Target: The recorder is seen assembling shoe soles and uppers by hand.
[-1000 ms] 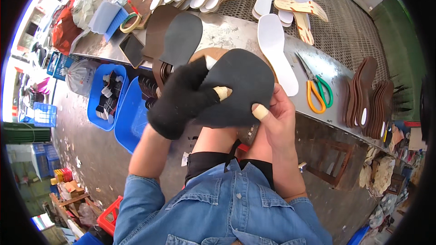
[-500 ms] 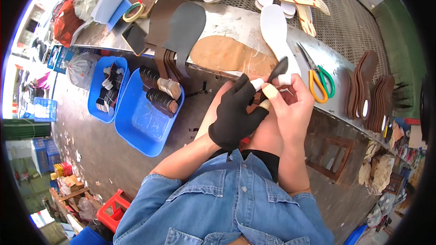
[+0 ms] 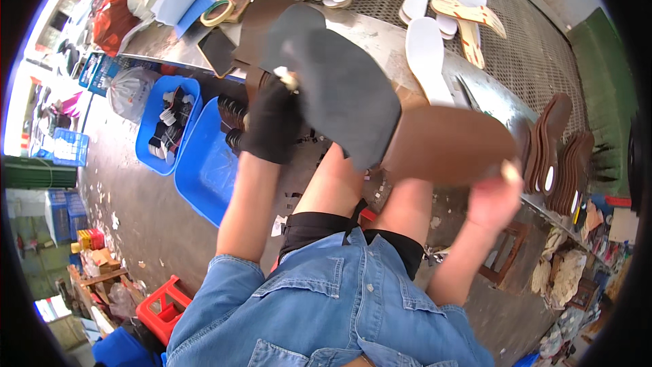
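A person in a denim shirt sits at a metal workbench [image 3: 380, 27], the gloved left hand [image 3: 273, 122] gripping the edge of a dark grey sole sheet [image 3: 346, 98] held above the knees. The bare right hand [image 3: 494, 198] pinches a brown sole piece [image 3: 448, 144] just beside it. On the floor to the left, one blue bin [image 3: 160, 137] holds dark strips, and another blue bin [image 3: 207, 170] beside it holds stacked brown soles at its far end
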Demonstrator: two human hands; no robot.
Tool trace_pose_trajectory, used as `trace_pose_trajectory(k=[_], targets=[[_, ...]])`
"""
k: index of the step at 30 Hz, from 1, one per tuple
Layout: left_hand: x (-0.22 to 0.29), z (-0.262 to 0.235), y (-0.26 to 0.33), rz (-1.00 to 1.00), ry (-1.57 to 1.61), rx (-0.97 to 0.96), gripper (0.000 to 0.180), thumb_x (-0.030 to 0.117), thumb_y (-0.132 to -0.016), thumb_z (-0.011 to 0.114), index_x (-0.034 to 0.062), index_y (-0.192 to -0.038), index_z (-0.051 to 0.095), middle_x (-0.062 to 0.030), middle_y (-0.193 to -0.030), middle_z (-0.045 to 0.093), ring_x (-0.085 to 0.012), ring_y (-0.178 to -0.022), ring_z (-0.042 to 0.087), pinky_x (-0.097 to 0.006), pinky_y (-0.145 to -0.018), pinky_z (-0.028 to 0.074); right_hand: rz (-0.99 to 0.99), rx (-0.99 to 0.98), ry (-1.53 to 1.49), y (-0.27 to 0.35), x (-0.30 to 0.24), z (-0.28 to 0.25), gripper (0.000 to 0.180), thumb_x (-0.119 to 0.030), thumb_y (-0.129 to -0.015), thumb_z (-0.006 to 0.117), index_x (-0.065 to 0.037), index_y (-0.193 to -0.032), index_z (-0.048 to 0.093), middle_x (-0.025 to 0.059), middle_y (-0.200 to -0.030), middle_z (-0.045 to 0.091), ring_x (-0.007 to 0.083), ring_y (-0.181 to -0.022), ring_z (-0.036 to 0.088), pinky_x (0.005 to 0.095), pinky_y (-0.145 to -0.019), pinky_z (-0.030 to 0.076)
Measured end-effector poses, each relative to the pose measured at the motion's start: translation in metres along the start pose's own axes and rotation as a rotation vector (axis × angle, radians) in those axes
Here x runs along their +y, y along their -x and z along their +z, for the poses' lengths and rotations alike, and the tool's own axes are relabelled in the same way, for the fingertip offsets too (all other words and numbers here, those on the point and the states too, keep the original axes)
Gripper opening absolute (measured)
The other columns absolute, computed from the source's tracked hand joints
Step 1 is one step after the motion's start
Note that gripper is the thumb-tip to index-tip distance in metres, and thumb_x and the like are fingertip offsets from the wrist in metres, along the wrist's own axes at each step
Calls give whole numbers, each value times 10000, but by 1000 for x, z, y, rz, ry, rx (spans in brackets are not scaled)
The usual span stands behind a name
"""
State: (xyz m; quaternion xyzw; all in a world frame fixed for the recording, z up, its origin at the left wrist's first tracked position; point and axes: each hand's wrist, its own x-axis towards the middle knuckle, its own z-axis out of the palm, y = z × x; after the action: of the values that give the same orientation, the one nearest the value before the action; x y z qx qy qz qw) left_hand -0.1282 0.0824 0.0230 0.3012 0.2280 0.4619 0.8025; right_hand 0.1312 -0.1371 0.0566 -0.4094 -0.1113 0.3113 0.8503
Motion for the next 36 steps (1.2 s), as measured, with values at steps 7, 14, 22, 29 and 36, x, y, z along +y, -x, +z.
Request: trace_pose_trajectory(k=[7,14,22,29,36], targets=[[101,5,1,45,-565,98,356,206,-890,565,23,-1195,542,-57,-1054,620,-135,-910,593,-277,-824,472,-374,610,127,16,-95,-74,453,-280,-844,499,21,-1180,538,150,-1168,583,295,-1068,573,450,-915,473],[117,-11,-135,437,-1841,330,360,231,-855,631,50,-1159,565,-52,-942,636,-147,-832,598,-289,-732,486,-283,84,340,10,-58,-59,342,-133,-873,529,5,-1184,497,105,-1019,605,206,-892,607,344,-759,527],[-42,92,15,300,-762,-913,851,402,-749,735,25,-1401,338,-90,-1341,442,-200,-1191,462,-318,-987,376,-302,-211,804,26,13,62,114,-27,-811,637,12,-911,598,29,-835,600,122,-715,583,248,-678,481],[-57,68,10,-240,-164,-34,431,339,-936,516,-9,-1189,543,-97,-1078,603,-151,-911,589,-263,-779,471,-262,-325,784,-24,44,73,106,-22,-801,628,8,-900,646,100,-851,662,164,-797,629,285,-696,480],[-45,47,6,-241,-477,-78,451,349,-936,520,-26,-1186,541,-119,-1103,601,-158,-946,582,-268,-801,463,-920,-190,1751,-127,101,48,432,-221,-683,746,-37,-1040,586,126,-845,605,344,-811,586,451,-713,466]])
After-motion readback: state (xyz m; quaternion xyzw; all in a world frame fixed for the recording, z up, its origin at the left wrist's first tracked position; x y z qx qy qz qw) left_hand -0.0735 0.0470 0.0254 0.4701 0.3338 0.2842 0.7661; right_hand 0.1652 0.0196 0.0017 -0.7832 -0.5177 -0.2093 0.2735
